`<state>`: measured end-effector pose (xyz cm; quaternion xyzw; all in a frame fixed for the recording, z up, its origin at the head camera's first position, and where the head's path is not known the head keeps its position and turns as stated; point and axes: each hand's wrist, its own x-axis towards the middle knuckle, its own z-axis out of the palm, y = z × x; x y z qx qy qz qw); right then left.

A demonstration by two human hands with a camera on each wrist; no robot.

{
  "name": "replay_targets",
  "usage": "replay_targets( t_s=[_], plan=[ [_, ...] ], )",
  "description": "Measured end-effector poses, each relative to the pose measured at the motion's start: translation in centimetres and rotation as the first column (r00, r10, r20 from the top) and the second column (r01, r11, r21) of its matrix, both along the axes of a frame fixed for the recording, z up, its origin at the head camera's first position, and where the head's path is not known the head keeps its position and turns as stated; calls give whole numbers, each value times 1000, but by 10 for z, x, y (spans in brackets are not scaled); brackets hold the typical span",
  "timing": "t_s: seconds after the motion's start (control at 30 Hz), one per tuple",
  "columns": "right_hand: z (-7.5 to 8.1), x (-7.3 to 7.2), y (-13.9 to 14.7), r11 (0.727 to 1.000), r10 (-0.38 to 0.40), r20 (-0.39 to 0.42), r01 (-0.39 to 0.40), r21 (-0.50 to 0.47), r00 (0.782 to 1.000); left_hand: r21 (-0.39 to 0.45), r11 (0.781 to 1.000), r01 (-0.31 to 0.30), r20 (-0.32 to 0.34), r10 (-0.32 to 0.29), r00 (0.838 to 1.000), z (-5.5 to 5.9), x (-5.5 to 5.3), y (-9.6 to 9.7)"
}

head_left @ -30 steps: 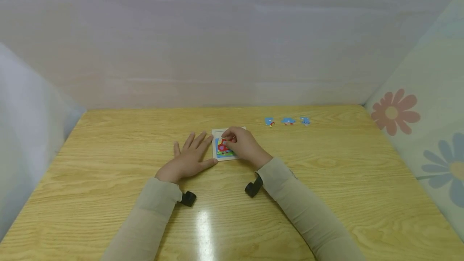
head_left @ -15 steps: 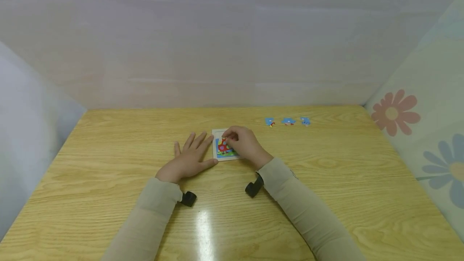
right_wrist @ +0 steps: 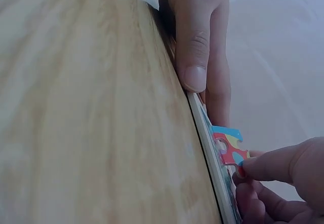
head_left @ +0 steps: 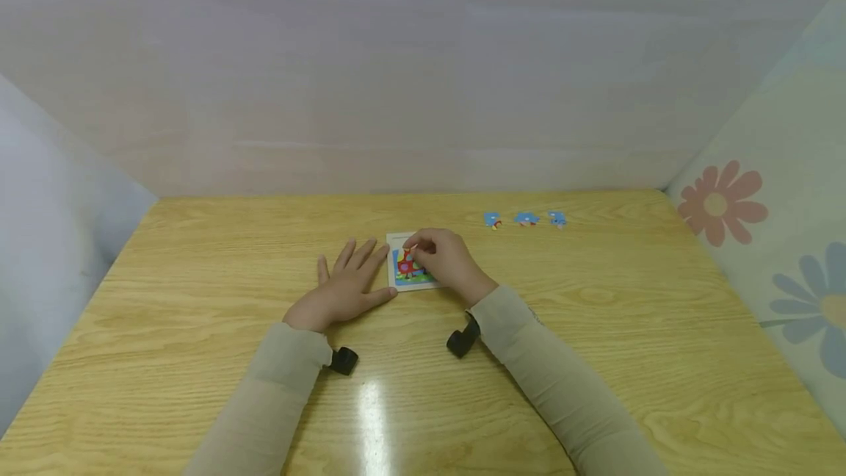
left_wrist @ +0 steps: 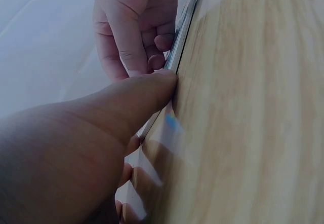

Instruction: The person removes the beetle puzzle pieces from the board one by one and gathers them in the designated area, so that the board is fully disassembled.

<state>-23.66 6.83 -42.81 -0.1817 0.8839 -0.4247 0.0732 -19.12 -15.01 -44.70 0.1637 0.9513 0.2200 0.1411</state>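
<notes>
A small jigsaw puzzle tray (head_left: 415, 288) with a pale border lies mid-table, its lower part showing a red, green and blue picture. My left hand (head_left: 340, 294) lies flat and spread to its left. In the head view the thumb and a fingertip of that hand touch the tray's left edge. Above the tray, my right hand (head_left: 449, 261) pinches a red, yellow and blue puzzle piece (right_wrist: 234, 155) between thumb and fingers. In the right wrist view this piece stands tilted against the tray's surface. The right hand hides the tray's right part in the head view.
Three loose puzzle pieces lie in a row at the table's back right: a left one (head_left: 491, 219), a middle one (head_left: 526, 218) and a right one (head_left: 557, 217). A pale wall (head_left: 423, 94) rises behind the wooden table (head_left: 231, 255).
The right hand's fingertips have shifted very slightly over the tray, uncovering a little more of the red picture. The left hand and the loose pieces stay in place.
</notes>
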Motion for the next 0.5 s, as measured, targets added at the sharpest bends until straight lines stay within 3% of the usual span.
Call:
replay_targets(
  t_s=[0.5],
  plan=[
    [-3, -6, 3, 995, -42, 55, 47, -90, 998, 14, 1000, 11, 3, -11, 1000, 3, 2, 0]
  ],
)
